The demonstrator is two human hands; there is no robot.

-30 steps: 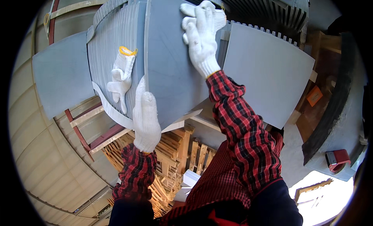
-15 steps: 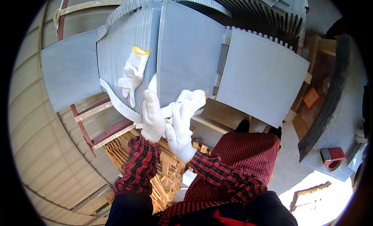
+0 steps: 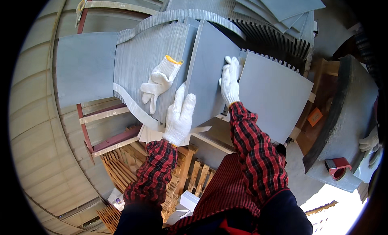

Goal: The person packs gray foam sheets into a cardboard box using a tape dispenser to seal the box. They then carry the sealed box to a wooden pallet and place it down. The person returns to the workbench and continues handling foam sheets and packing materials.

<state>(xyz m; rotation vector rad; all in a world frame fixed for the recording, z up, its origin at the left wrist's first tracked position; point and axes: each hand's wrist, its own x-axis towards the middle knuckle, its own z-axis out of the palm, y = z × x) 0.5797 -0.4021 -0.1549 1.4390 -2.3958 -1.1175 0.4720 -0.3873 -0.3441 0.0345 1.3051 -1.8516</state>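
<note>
A flat grey slab (image 3: 208, 69) leans at the front of a row of upright slabs (image 3: 149, 53), its left edge standing out. My left hand (image 3: 179, 118), in a white knitted glove, straddles that slab's lower left edge, thumb and fingers around it. At its right edge lies my right hand (image 3: 230, 81), also gloved, fingers stretched out flat against the face. A loose white glove (image 3: 162, 79) with a yellow cuff rests on the row, just left of the slab. A pale strap (image 3: 135, 110) curves along the row's near side to my left hand.
Another grey slab (image 3: 277, 93) leans at the right, and one (image 3: 85, 69) at the left. More slabs (image 3: 279, 10) are stacked behind. At far right a red tape dispenser (image 3: 338, 168) sits near another person's gloved hand (image 3: 368, 142). Wooden strips (image 3: 121, 166) lie below left.
My hands were close together at the slab's lower edge. They have moved apart, the right one up to the slab's right edge. The slab now looks more turned, showing its left edge.
</note>
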